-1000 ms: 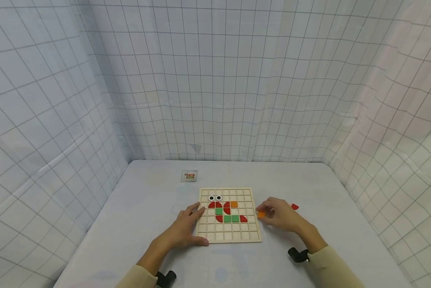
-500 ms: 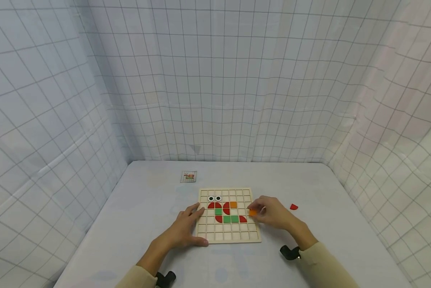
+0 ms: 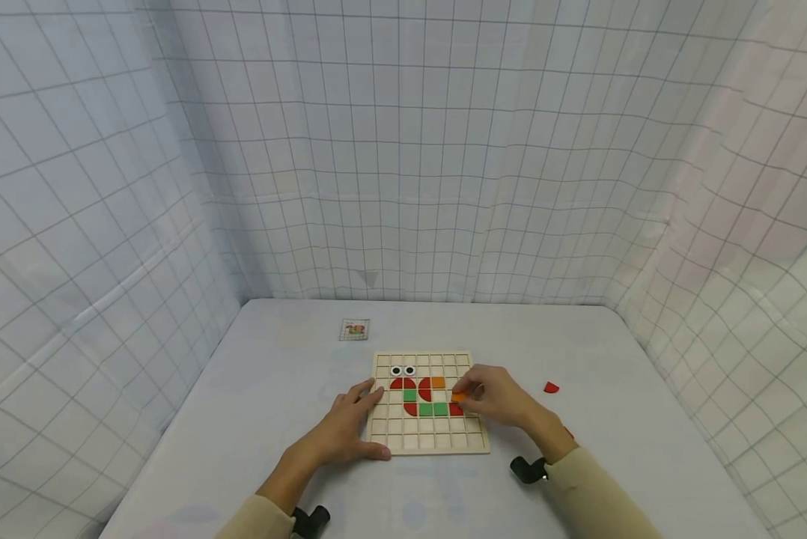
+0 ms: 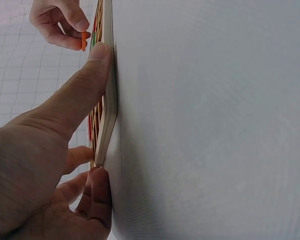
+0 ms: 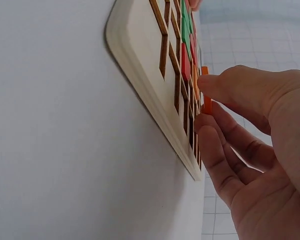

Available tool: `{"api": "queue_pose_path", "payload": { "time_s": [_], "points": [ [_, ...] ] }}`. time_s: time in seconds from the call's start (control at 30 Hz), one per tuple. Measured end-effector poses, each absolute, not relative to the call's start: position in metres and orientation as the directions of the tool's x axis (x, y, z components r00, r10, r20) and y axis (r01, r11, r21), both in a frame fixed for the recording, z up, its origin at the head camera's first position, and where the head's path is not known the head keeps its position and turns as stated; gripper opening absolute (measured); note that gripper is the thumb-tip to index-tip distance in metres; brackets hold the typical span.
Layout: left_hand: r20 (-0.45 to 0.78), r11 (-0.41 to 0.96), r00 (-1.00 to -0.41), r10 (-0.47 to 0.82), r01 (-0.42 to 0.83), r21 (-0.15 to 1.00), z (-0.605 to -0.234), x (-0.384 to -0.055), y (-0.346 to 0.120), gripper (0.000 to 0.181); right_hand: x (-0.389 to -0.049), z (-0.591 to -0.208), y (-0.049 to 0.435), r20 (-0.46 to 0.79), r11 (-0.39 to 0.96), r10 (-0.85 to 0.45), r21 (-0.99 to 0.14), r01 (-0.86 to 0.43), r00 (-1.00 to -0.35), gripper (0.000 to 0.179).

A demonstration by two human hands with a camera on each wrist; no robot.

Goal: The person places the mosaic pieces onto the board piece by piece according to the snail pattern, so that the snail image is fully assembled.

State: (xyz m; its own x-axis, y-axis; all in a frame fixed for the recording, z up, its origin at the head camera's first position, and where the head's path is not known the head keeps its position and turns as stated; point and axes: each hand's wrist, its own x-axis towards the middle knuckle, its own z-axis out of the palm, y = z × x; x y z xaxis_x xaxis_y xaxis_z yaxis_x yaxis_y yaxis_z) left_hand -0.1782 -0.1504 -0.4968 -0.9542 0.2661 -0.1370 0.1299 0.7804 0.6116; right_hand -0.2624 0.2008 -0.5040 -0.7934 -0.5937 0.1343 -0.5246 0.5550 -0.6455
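A pale wooden grid board (image 3: 410,443) lies on the white table. Set in its cells are two eye tiles (image 3: 403,370), red quarter-round tiles (image 3: 424,390), several green square tiles (image 3: 426,409) and an orange square tile (image 3: 438,382). My left hand (image 3: 341,433) rests at the near left corner, its thumb on the front rim and its fingers spread along the left edge. Between thumb and fingertips my right hand (image 3: 499,394) pinches another orange square tile (image 3: 458,397), low over the board's right part. In the right wrist view this tile (image 5: 207,105) is seen edge-on.
A small picture card (image 3: 354,329) lies behind the board. To the right is a loose red quarter-round tile (image 3: 551,387); another red piece (image 3: 569,432) shows partly from behind the right wrist. Grid-lined white curtains (image 3: 403,187) enclose the table at the back and sides.
My right hand has carried the orange tile leftward from beside the board's right edge to over its cells. A loose red piece behind the wrist has come into view. The left hand stays put.
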Motion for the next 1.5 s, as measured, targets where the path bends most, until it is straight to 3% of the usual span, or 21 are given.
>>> {"api": "queue_pose_path", "payload": {
  "time_s": [0.27, 0.47, 1.13, 1.5],
  "points": [
    [-0.142, 0.788, -0.954, 0.263, 0.128, 0.602, -0.498, -0.181, -0.151, 0.121, -0.270, -0.507, 0.190, 0.182, 0.533, -0.624, -0.612, -0.585, -0.760, 0.013],
    [-0.151, 0.791, -0.953, 0.261, 0.122, 0.599, -0.500, -0.181, -0.150, 0.121, -0.271, -0.507, 0.183, 0.136, 0.545, -0.626, -0.629, -0.555, -0.768, 0.009],
    [-0.138, 0.786, -0.955, 0.264, 0.130, 0.604, -0.497, -0.180, -0.150, 0.122, -0.276, -0.507, 0.170, 0.164, 0.520, -0.666, -0.598, -0.611, -0.727, 0.010],
    [-0.130, 0.784, -0.954, 0.271, 0.140, 0.605, -0.501, -0.181, -0.151, 0.122, -0.275, -0.505, 0.170, 0.162, 0.548, -0.646, -0.581, -0.602, -0.745, 0.011]
  ]
}}
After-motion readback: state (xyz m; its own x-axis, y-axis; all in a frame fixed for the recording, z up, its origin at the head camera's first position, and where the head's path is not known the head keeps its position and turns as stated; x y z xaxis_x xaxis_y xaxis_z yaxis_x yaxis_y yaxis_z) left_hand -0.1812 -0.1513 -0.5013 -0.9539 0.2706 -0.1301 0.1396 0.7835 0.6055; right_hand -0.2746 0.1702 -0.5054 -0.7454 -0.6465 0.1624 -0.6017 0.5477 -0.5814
